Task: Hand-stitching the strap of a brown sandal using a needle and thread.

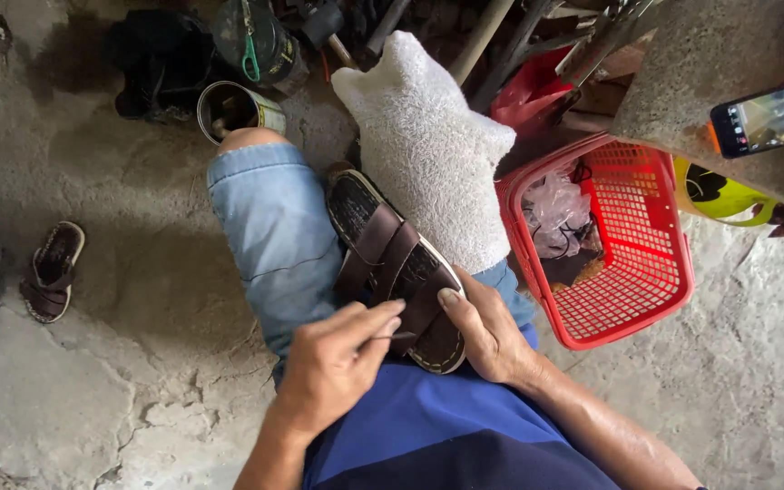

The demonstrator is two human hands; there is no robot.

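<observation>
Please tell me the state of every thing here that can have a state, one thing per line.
left hand: pinching a thin needle-like tool at the sandal
right hand: pressing down on the sandal
brown sandal: sole down, lying across the lap
second sandal: lying on the floor, untouched
red basket: upright, holding a plastic bag
tin can: open
phone: screen lit

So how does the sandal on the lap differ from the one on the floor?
The lap sandal lies between the knees, steadied by the right hand, with the left hand pinching something thin at its strap; the floor sandal lies alone on the concrete, untouched. The lap sandal looks larger, being nearer the camera. It points up and left; the floor sandal points up and right. Both are brown, with crossed straps and sole up.
</observation>
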